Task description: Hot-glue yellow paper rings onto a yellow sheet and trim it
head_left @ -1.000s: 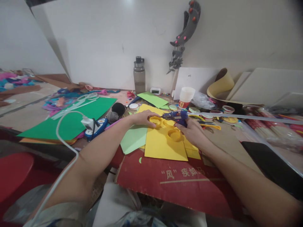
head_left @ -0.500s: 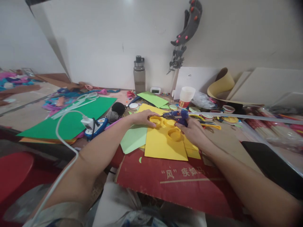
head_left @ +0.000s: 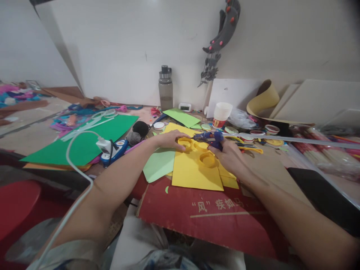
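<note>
Glue gun (head_left: 212, 138), clamped in my right hand (head_left: 230, 153); yellow ring (head_left: 188, 144), pinched in my left hand (head_left: 172, 140); nozzle (head_left: 195, 137) close by: a slip might burn me.

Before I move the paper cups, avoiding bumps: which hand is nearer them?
Right. The right hand, holding the glue gun, is in front of the paper cups; the left hand, at a yellow ring, is farther off to the left.
</note>
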The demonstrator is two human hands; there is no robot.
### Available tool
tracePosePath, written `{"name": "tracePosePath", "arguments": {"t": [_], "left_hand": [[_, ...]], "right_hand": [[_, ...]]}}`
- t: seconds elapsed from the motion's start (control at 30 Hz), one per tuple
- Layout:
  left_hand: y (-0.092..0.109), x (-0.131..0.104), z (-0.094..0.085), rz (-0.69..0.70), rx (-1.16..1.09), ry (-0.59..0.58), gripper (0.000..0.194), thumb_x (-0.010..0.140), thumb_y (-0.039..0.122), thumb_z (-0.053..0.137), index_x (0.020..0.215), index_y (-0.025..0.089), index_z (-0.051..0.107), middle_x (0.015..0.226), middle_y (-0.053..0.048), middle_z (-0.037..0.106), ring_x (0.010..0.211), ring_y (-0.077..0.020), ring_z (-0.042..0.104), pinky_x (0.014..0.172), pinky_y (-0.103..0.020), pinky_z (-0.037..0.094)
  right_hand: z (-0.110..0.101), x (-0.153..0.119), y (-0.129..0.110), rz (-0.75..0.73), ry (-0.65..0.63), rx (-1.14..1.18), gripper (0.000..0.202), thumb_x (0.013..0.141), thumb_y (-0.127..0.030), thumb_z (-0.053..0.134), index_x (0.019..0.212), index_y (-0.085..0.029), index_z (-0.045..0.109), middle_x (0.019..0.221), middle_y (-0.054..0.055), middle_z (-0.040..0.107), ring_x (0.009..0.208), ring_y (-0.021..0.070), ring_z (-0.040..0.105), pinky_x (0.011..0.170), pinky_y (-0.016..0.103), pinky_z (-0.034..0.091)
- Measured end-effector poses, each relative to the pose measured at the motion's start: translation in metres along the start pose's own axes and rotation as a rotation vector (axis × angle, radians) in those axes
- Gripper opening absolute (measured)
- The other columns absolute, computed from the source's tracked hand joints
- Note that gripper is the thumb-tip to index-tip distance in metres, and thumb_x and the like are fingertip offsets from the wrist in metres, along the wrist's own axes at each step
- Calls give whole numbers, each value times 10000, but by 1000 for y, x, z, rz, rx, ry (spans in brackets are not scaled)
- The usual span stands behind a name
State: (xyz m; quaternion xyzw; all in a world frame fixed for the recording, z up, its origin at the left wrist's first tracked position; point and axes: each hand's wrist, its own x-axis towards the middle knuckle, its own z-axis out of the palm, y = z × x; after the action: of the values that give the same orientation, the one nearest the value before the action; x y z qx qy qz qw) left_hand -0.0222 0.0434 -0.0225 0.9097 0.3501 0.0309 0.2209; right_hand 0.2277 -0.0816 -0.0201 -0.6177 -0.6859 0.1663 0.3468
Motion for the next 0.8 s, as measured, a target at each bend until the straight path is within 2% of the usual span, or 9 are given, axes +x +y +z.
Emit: {"name": "tracePosePath", "arguments": {"t": [0.2,0.33,0.5,0.8], "left_hand": [[2,-1,0,5,-7,6,742,759,585,702,1442,349,533,1387,-55,571,1279,-271,501,1071,-331,369],[2,-2,0,3,-11,7,743,758,582,702,1445,357,529,1406,-47,562,1287,-270,493,1084,-333,358],[0,-1,0,-5,-16,3,764,747,603,696,1451,362,522,1430,-43,545,1252,-276,511,1049,-329,383],[4,-2,-1,-30,-12,-5,769,743,643,666,1432,323,548,1358,-69,573,1125,-259,558,966,-324,429]], "right_hand": [[2,-1,0,49,-20,-142,285,881,-304,603,1099,-136,678,961,132,751,865,266,669,745,315,450],[3,-1,-1,19,-11,-178,265,891,-292,598,1099,-145,672,1012,149,748,931,280,676,773,319,454],[3,-1,0,7,-17,-237,187,899,-289,584,993,-151,669,1007,164,743,922,285,678,769,324,455],[2,-2,-2,-44,-42,-270,237,923,-282,544,1023,-106,667,1026,211,732,954,330,674,780,361,457]]}}
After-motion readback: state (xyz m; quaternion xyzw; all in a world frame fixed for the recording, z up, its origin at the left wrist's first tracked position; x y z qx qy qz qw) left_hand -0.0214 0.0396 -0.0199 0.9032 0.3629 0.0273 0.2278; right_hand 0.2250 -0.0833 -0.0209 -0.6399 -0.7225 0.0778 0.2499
